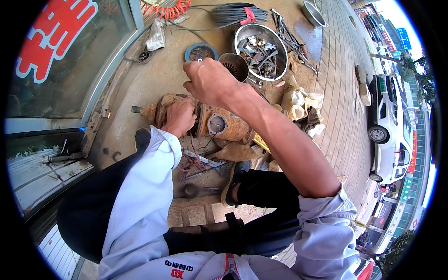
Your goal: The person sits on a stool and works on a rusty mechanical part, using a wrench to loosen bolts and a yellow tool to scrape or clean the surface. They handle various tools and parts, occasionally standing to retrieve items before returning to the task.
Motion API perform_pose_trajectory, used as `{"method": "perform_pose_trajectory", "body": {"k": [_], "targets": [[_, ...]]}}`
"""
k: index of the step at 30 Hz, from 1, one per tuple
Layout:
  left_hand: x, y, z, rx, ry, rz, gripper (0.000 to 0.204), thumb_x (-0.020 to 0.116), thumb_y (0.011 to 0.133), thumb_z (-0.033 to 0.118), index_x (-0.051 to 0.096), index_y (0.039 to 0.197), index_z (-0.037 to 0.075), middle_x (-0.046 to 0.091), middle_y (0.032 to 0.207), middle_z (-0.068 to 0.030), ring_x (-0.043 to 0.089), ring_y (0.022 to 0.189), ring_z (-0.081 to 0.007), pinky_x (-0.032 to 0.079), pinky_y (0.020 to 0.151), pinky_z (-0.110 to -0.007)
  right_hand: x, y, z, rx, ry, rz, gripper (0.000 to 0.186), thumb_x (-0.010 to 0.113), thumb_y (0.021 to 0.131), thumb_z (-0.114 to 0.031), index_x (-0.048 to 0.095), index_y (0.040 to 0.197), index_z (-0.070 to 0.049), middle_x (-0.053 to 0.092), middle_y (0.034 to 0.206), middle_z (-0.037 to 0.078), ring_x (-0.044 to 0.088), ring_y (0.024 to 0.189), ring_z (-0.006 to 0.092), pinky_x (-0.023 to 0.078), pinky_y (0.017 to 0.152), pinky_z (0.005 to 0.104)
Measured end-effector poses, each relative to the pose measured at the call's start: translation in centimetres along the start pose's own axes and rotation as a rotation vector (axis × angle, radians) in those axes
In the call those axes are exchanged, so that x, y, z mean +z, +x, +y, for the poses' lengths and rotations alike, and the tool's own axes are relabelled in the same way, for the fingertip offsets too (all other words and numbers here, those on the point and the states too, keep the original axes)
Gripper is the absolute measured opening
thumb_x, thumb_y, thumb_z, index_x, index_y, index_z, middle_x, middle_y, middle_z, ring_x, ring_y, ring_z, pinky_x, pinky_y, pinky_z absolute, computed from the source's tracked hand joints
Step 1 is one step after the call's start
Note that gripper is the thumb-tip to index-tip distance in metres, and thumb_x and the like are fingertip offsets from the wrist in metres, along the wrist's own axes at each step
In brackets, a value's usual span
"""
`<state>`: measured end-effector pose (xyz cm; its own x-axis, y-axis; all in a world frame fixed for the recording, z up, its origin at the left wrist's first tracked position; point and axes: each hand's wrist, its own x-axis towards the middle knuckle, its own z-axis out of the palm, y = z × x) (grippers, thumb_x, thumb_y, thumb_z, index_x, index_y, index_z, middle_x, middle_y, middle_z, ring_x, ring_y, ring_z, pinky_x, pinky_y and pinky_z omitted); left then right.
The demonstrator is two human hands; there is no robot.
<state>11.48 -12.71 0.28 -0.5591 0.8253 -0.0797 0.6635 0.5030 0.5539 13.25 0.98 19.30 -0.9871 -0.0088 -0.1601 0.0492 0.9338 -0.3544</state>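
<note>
A rusty orange motor or pump body (233,128) lies on its side between my legs, with a shaft at its left end and a round fitting (217,123) on top. My left hand (179,114) rests on the left part of this body, fingers curled against it, their tips and whatever they hold hidden. My right hand (207,79) is closed above and behind it, near a blue-rimmed round dish (191,50); a small bit of metal shows at its knuckles, but I cannot make out what it grips.
Behind are a steel basin (282,65) of metal parts, a dark slotted cylinder (240,65), wrenches (291,44) and coiled cable (228,14). A glass door (70,93) borders the left; rags (305,105) lie right; a white car (387,116) stands on the paving beyond.
</note>
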Motion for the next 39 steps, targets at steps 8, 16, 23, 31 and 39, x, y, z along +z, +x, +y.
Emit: {"method": "perform_pose_trajectory", "body": {"k": [8,16,23,31,39], "targets": [[0.0,-0.1,-0.2,0.042,0.005,0.066,0.022,0.078,0.075,0.016,0.068,0.089,0.003,0.067,0.097,-0.0161,0.064,0.099,-0.0363,0.051,0.082,-0.048,0.7,0.2,-0.9,0.0,-0.032,0.001,0.013,0.062,0.082,-0.009,0.069,0.089,0.001,0.069,0.086,0.026,0.069,0.086,0.0431,0.057,0.079,0.0477],[0.3,0.1,-0.5,0.046,0.018,0.073,0.02,0.078,0.076,0.017,0.069,0.087,0.002,0.068,0.095,-0.0176,0.065,0.095,-0.0377,0.052,0.081,-0.049,-0.3,-0.2,-2.1,0.089,-0.054,-0.016,0.015,0.061,0.082,-0.005,0.07,0.093,0.0,0.07,0.091,0.025,0.07,0.09,0.0412,0.058,0.079,0.0462],[0.0,-0.1,-0.2,0.063,0.059,0.11,0.02,0.078,0.076,0.016,0.07,0.089,0.003,0.069,0.094,-0.0181,0.066,0.096,-0.0377,0.052,0.082,-0.05,0.5,0.4,-0.7,-0.134,0.006,0.018,0.018,0.067,0.081,-0.011,0.065,0.089,0.005,0.067,0.081,0.028,0.068,0.085,0.0455,0.056,0.075,0.0495],[-0.1,-0.1,-0.4,0.039,0.026,0.033,0.016,0.077,0.076,0.017,0.073,0.087,0.006,0.069,0.095,-0.0161,0.066,0.098,-0.0349,0.052,0.083,-0.047,0.6,0.4,-1.1,0.03,0.036,0.034,0.022,0.068,0.081,-0.013,0.064,0.092,0.006,0.067,0.085,0.03,0.067,0.088,0.0459,0.055,0.079,0.0501],[-0.4,-0.2,0.3,0.015,0.093,0.085,0.014,0.077,0.077,0.018,0.074,0.084,0.007,0.07,0.093,-0.0149,0.066,0.097,-0.0336,0.052,0.084,-0.046,0.8,0.5,-0.5,-0.082,0.053,0.001,0.022,0.068,0.081,-0.012,0.065,0.094,0.005,0.068,0.084,0.028,0.067,0.087,0.0454,0.055,0.079,0.0498]]}}
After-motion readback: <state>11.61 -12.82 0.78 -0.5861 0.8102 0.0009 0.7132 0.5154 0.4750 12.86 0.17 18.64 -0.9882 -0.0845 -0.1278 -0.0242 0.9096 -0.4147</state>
